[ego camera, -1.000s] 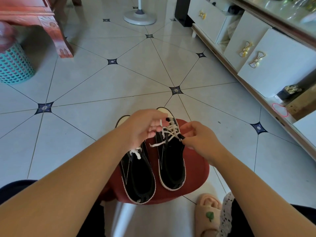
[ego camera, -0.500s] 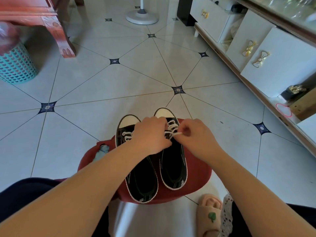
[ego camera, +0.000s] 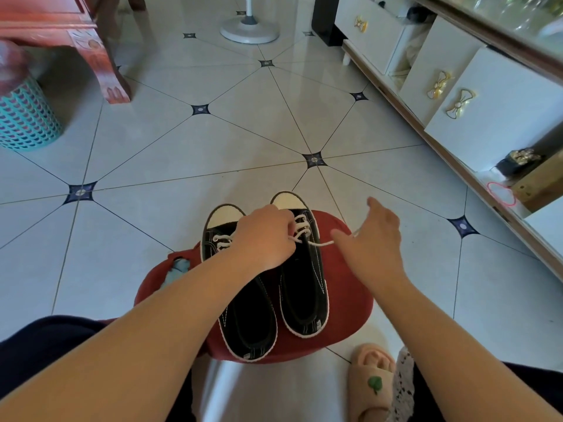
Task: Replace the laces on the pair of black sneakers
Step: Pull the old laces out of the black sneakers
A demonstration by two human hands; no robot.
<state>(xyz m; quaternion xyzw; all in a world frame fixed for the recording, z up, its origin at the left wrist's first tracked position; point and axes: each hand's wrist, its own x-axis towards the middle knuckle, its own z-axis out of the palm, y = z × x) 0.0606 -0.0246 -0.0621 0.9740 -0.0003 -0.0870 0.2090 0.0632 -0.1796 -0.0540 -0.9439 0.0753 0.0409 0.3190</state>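
While on stool [ego camera: 350,300], sneakers [ego camera: 304,300]; tiled floor [ego camera: 213,147]

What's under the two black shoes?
A round red seat is under both black sneakers. The part of the seat right beneath them is covered by their soles, and what holds the seat up cannot be made out.

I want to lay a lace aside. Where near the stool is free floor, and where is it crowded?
Free: floor between red stool and teal basket, and ahead of the sneakers up to the fan base. Crowded: the stool top, with both sneakers, left hand and right hand, which holds a lace stretched rightwards.
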